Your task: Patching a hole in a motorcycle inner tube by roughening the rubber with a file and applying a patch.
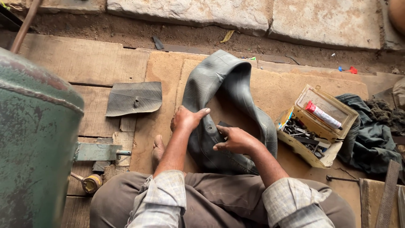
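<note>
Checked sleeves and brown trousers fill the near edge, and from them the left hand is laid flat, fingers wide, on the grey inner tube, while the right hand is pressed open-palmed on it just beside. Draped in a loop over the wooden boards, the tube is flanked by a cut rubber patch to the left, an open box of tools to the right and a green tank at far left.
</note>
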